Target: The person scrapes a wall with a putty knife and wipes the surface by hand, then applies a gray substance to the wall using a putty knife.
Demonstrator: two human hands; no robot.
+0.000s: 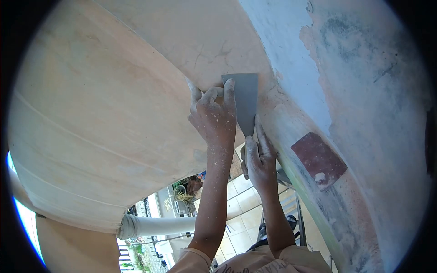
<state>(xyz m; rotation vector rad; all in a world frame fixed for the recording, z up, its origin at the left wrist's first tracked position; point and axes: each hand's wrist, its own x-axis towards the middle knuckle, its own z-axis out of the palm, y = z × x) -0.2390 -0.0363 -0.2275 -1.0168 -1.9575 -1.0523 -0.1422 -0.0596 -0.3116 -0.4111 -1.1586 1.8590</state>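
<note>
My right hand (261, 164), dusted white, is closed around the handle end of a grey putty knife (246, 93), its wide blade pointing up against the plastered surface (214, 36). At the blade's left edge, my left hand (213, 113) has its thumb laid on the metal and its other fingers bent. One finger of that hand reaches up to the seam between the two plaster faces. Fine cracks run through the plaster above the blade. The knife's handle is mostly hidden in my right hand.
A dark red rectangular sheet (318, 159), like sandpaper, lies on the right-hand surface with a small white lump on it. Peeling white paint (291, 50) borders the plaster. Far below are floor tiles (241, 200), plants (182, 195), a white pipe (154, 226) and metal ladder-like rails (300, 223).
</note>
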